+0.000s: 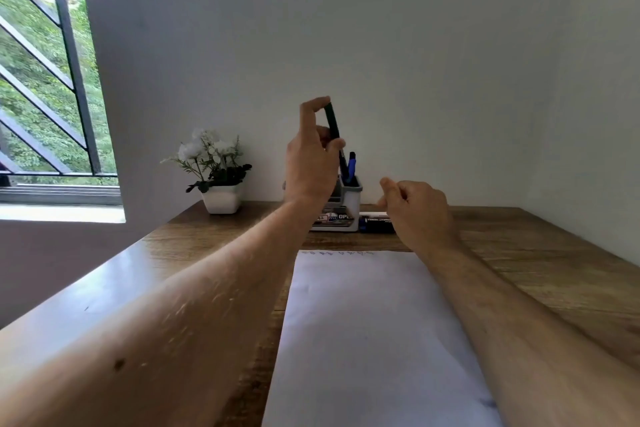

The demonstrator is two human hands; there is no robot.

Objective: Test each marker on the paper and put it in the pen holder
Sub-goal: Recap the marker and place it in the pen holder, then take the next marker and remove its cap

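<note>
Pen holder: a white pen holder (pixel 351 201) stands at the far edge of the wooden desk (pixel 540 253), at 12 o'clock from the paper; its front carries a printed label.
Holder contents: a blue marker (pixel 352 166) stands upright in its right compartment; what else is inside I cannot tell.
Dark marker: a dark marker (pixel 333 125) is held steeply tilted above the holder, its lower end at or just inside the rim.
Left hand: the left hand (pixel 310 163) pinches the dark marker, forefinger on its top end and thumb on the barrel; the hand sits at 9 o'clock of the marker.
Right hand: the right hand (pixel 415 208) is loosely curled and holds nothing, at 3 o'clock of the holder.
Lying marker: another marker (pixel 375 222) lies flat on the desk just right of the holder, partly hidden by the right hand.
Paper: a white sheet (pixel 363 329) lies between the forearms, with small marks along its far edge.
Plant: a white pot of white flowers (pixel 218 177) stands at 9 o'clock of the holder.
</note>
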